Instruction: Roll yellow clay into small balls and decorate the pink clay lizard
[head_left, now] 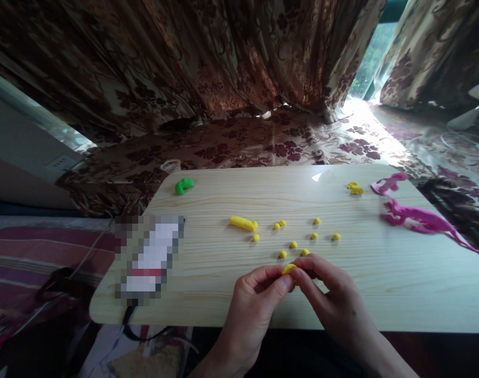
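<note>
Between the fingertips of both hands is a small flattened piece of yellow modelling clay (289, 269), held just above the near part of the table. My left hand (258, 294) pinches it from the left, thumb and forefinger closed on it. From the other side my right hand (329, 289) grips its edge with thumb and fingers. Several little yellow clay balls (293, 245) lie scattered beyond the hands, one of them (305, 252) close to the right fingertips. A thick yellow clay roll (243, 223) rests farther left, a ball near its right end.
The light wooden table (208, 283) carries a green clay lump (183, 185) at the back left and a blurred-out flat object (152, 257) with a black strap. Yellow clay scraps (355, 188) and pink clay pieces (420, 218) lie right. Patterned curtains (239, 52) hang behind.
</note>
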Tool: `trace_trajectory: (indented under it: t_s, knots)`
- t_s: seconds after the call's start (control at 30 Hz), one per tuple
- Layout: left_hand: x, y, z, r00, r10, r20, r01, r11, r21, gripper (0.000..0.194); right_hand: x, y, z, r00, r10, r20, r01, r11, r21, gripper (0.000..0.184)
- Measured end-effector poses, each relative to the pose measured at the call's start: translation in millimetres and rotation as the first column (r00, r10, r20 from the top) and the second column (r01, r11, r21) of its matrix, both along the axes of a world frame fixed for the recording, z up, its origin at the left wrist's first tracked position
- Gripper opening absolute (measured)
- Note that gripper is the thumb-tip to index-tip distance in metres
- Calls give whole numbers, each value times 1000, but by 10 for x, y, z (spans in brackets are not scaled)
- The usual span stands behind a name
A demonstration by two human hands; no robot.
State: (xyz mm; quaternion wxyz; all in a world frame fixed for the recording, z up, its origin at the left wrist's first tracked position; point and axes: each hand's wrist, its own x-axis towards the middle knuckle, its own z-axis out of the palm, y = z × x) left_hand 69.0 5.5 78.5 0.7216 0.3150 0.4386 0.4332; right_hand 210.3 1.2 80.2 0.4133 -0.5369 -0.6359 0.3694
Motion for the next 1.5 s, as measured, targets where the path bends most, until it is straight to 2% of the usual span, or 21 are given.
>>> trace_trajectory:
  t_s: [0.23,0.5,0.67,0.87,1.13,1.3,1.5]
  knots:
    - [-22,6,12,994,-13,-105,14,1000,14,14,-6,0,-15,1000,-16,-14,17,999,28,6]
    - [-26,-5,5,988,-27,-149,41,995,94,13,17,-13,-6,999,9,-50,-10,1000,-16,8]
    - [-53,16,-20,980,-47,-192,65,994,90,15,38,-9,-17,997,36,-62,-38,999,-35,9]
    - [-63,13,-6,979,-48,-199,68,994,91,15,35,5,27,998,36,-50,-37,999,-28,10]
    - [-35,23,30,981,-41,-188,62,992,111,13,32,1,11,999,38,-17,-39,995,-91,15]
    - [-44,15,9,977,5,-213,16,995,97,12,33,-23,18,998,-5,-68,-4,991,-136,18]
    - [-42,11,3,987,-20,-161,33,996,78,12,37,-30,67,999,48,-19,-51,988,-143,17]
